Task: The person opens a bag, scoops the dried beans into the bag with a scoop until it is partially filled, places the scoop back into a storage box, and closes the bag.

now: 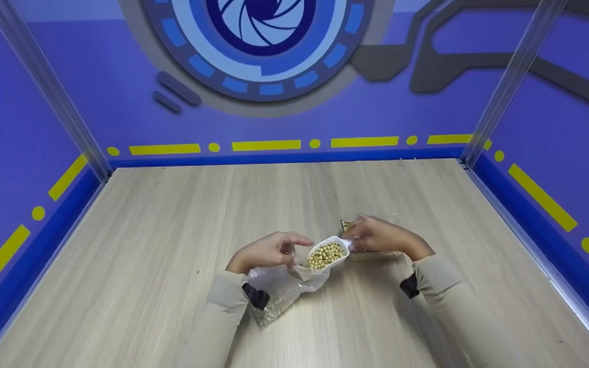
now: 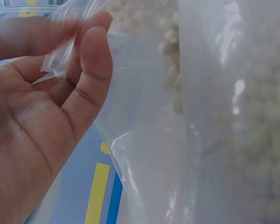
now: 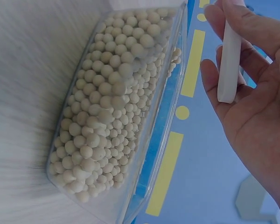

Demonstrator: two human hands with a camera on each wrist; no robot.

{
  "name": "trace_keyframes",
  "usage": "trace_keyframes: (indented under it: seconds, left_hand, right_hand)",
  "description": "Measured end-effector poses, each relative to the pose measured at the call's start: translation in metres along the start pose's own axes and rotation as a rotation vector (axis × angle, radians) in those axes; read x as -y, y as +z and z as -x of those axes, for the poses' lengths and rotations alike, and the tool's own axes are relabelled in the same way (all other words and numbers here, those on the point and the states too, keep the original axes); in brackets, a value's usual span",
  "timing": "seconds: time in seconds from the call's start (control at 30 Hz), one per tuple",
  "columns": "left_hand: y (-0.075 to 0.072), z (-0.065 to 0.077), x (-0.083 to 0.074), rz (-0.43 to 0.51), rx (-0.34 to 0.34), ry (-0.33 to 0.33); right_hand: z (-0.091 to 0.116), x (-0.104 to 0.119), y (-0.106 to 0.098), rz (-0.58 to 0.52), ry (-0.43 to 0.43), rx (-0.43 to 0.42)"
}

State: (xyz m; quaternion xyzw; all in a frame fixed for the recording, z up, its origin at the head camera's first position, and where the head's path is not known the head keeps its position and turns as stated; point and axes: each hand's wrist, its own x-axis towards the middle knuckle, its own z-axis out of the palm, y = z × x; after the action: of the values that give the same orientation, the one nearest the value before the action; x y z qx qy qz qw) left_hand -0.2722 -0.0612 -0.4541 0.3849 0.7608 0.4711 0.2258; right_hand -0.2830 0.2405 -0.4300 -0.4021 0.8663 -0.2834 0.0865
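Note:
My right hand (image 1: 379, 236) grips the handle of a white scoop (image 1: 346, 250), which is heaped with round, pale yellow beans (image 1: 326, 255) like soybeans. In the right wrist view the scoop's handle (image 3: 230, 65) runs between thumb and fingers. The scoop's front lies over the mouth of a clear plastic bag (image 1: 287, 286), whose lower end holds more beans. My left hand (image 1: 269, 250) pinches the bag's upper edge, as the left wrist view shows. Under and behind my right hand stands a clear plastic box (image 1: 394, 255) of beans, heaped unevenly in the right wrist view.
All this is on a wood-grain table (image 1: 172, 230). Blue-purple panels (image 1: 284, 125) with yellow marks stand along its back and both sides. Metal posts (image 1: 494, 97) rise at the back corners. Black bands (image 1: 256, 296) circle both sleeves near the wrists.

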Motion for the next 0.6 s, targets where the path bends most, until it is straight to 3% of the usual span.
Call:
trace_keyframes:
  seconds: [0.27, 0.6]
  left_hand:
    - [-0.0001, -0.0005, 0.0003, 0.043, 0.011, 0.0]
    - [-0.0017, -0.0011, -0.0006, 0.032, 0.013, 0.012]
  right_hand:
    - [-0.0018, 0.0019, -0.002, 0.01, -0.076, 0.005]
    - [-0.0029, 0.0044, -0.0039, 0.037, -0.029, 0.005]
